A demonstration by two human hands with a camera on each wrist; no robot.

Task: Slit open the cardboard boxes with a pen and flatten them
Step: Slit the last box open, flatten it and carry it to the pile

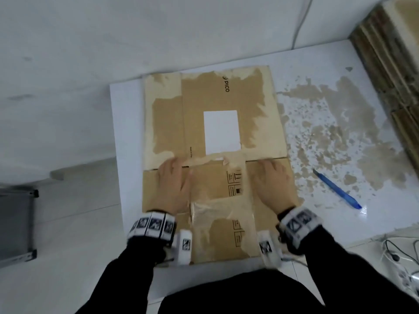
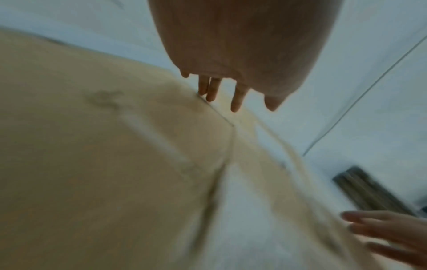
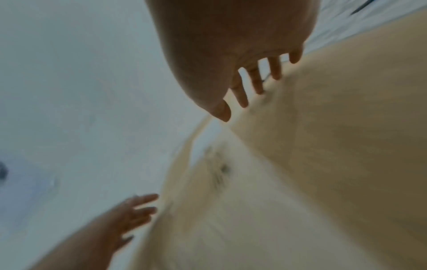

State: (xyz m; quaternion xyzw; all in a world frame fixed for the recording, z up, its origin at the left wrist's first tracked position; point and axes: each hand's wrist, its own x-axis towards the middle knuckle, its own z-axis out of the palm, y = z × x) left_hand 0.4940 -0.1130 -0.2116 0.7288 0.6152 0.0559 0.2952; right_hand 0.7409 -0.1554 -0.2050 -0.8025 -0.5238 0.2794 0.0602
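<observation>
A white table fills most of the head view, its right part patched with brown residue, and a stack of flat cardboard stands against its far right edge. On the table, right in front of the person, lies the cardboard box, opened out and flat, its far half bearing a white label and a printed PICO mark, its near half reaching to the table's front edge with strips of clear tape across the middle. The left hand lies palm down on the left side of the near half, fingers straight and slightly spread, tips at the crease between the two halves; the left wrist view shows those fingers extended over the cardboard, gripping nothing. The right hand lies the same way on the right side, and the right wrist view shows its fingers stretched out and apart, tips at the cardboard's surface, holding nothing. Both wrists wear bands with black-and-white markers, over black sleeves. A blue pen lies on the table to the right of the box, apart from it and from the right hand, slanting toward the near right. A metal frame sits on the floor at the left edge.
</observation>
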